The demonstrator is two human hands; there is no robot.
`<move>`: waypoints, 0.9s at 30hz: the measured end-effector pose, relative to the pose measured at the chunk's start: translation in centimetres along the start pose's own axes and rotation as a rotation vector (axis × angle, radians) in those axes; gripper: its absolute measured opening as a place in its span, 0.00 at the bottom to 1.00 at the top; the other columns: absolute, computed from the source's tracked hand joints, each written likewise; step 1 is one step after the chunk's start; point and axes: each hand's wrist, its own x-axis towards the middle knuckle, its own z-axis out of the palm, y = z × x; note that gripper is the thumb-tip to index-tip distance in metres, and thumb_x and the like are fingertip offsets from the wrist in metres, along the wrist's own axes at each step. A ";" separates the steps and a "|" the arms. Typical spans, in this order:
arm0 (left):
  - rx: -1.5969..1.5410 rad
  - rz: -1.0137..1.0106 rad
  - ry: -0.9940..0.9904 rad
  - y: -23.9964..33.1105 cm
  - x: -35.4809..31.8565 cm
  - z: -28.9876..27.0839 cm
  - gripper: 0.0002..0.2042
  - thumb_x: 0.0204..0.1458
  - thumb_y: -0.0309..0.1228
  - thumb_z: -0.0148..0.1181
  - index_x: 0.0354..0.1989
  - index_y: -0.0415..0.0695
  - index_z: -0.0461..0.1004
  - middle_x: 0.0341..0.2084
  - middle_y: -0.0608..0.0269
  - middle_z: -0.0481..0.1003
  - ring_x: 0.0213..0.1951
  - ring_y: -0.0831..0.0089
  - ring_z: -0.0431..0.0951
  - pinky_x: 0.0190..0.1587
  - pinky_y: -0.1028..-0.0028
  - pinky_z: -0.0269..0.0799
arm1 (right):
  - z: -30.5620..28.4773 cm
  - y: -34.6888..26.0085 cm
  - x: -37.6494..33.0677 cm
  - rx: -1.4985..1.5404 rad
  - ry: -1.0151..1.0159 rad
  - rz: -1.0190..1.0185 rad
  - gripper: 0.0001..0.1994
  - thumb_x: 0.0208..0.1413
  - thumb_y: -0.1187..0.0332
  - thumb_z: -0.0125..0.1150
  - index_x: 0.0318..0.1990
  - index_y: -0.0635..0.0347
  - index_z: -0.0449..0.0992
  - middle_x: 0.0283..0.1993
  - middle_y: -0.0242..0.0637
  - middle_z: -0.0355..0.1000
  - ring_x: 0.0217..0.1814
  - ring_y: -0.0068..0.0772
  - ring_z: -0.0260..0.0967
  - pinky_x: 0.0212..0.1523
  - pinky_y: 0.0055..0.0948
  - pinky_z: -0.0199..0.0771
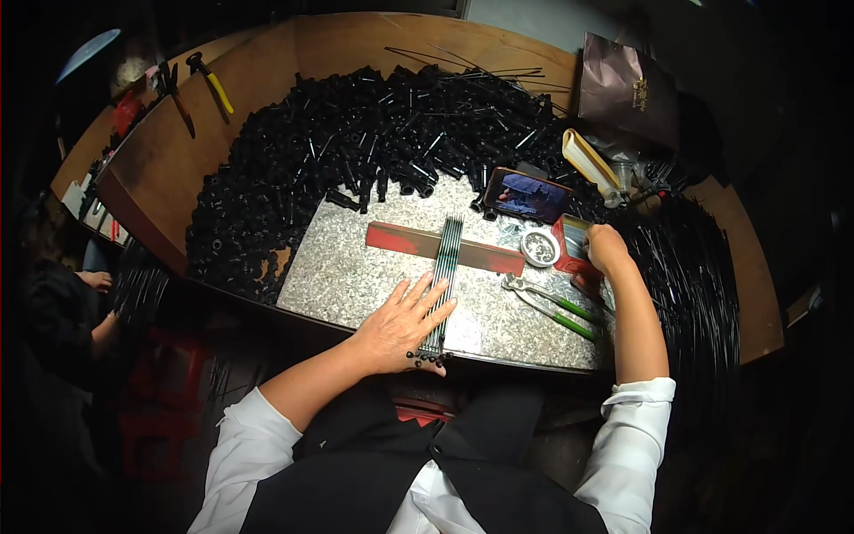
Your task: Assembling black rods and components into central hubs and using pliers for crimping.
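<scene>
My left hand (400, 327) lies with its fingers stretched over a row of thin metal rods (452, 245), pressing their near part against the speckled tabletop (334, 285). Small black knobs cap the rods' near ends, and their far part rests across a red, worn flat bar (405, 241). At the right my right hand (607, 249) is closed, at the edge of a red open-topped box (569, 249); what its fingers hold is hidden. Beside that box sits a round white dish (539, 247) with small bits in it. Green-handled pincers (556, 307) lie just in front.
Black tubular parts (356, 125) heap up behind the tabletop, inside a wooden surround (178, 160). A phone (529, 194) leans at the back, near a paper bag (623, 89). Long dark rods (694, 276) are massed at right. Another person's hand (96, 280) shows far left.
</scene>
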 end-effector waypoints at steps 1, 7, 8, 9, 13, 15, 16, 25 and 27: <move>-0.007 -0.003 0.000 0.0 0.0 0.0 0.47 0.39 0.65 0.54 0.62 0.39 0.56 0.63 0.42 0.51 0.65 0.45 0.46 0.63 0.49 0.46 | 0.0 0.0 -0.1 -0.023 0.029 -0.012 0.06 0.40 0.78 0.57 0.28 0.66 0.78 0.31 0.54 0.73 0.38 0.53 0.72 0.40 0.40 0.73; -0.012 0.005 0.027 -0.2 -0.1 0.4 0.46 0.41 0.65 0.53 0.62 0.40 0.57 0.63 0.42 0.50 0.66 0.47 0.46 0.63 0.49 0.45 | -1.4 -0.2 -1.6 0.059 0.051 0.022 0.06 0.43 0.79 0.52 0.28 0.66 0.75 0.34 0.54 0.73 0.40 0.54 0.71 0.41 0.41 0.71; -0.013 0.008 0.026 -0.1 0.0 0.5 0.46 0.41 0.65 0.53 0.62 0.40 0.57 0.63 0.42 0.50 0.66 0.47 0.46 0.63 0.49 0.45 | -1.8 -0.2 -1.9 0.059 0.051 0.025 0.06 0.43 0.79 0.52 0.28 0.66 0.75 0.34 0.54 0.73 0.40 0.54 0.71 0.41 0.41 0.71; 0.006 0.004 0.018 -0.1 0.0 0.5 0.46 0.41 0.65 0.52 0.62 0.40 0.56 0.63 0.43 0.50 0.65 0.47 0.46 0.63 0.49 0.45 | -2.1 -0.3 -2.1 0.080 0.118 0.015 0.05 0.43 0.80 0.51 0.29 0.66 0.73 0.33 0.54 0.72 0.40 0.54 0.70 0.41 0.42 0.71; 0.019 0.001 0.013 0.2 0.2 0.3 0.45 0.41 0.62 0.56 0.61 0.39 0.56 0.63 0.43 0.51 0.65 0.47 0.46 0.63 0.50 0.46 | -3.5 -2.0 -2.5 0.138 0.349 -0.061 0.06 0.43 0.82 0.49 0.30 0.65 0.66 0.33 0.52 0.69 0.39 0.57 0.68 0.39 0.46 0.67; 0.034 0.002 0.005 -0.1 0.1 0.4 0.45 0.40 0.61 0.58 0.61 0.39 0.56 0.63 0.44 0.51 0.65 0.47 0.47 0.63 0.50 0.46 | -4.1 -4.8 -2.5 0.238 0.418 -0.149 0.07 0.45 0.83 0.48 0.33 0.64 0.64 0.36 0.51 0.68 0.40 0.57 0.66 0.38 0.45 0.66; 0.052 0.001 -0.001 -0.2 -0.1 0.4 0.45 0.40 0.59 0.60 0.61 0.39 0.56 0.63 0.44 0.51 0.65 0.48 0.47 0.63 0.50 0.46 | -4.4 -6.7 -2.4 0.303 0.410 -0.212 0.09 0.45 0.83 0.48 0.35 0.63 0.66 0.36 0.51 0.68 0.41 0.56 0.67 0.38 0.43 0.67; 0.124 -0.010 0.055 -0.2 0.2 0.9 0.46 0.41 0.66 0.51 0.60 0.38 0.58 0.61 0.43 0.55 0.64 0.47 0.51 0.62 0.49 0.47 | -2.9 -16.0 -2.2 0.191 0.311 -0.519 0.14 0.48 0.74 0.49 0.43 0.57 0.72 0.33 0.40 0.66 0.40 0.40 0.69 0.36 0.36 0.71; 0.136 -0.009 0.059 -0.2 0.1 1.0 0.46 0.41 0.66 0.51 0.60 0.38 0.58 0.61 0.43 0.55 0.63 0.47 0.51 0.62 0.49 0.48 | -2.7 -16.4 -1.9 0.173 0.331 -0.530 0.16 0.48 0.74 0.49 0.46 0.55 0.72 0.32 0.38 0.64 0.37 0.38 0.68 0.33 0.34 0.70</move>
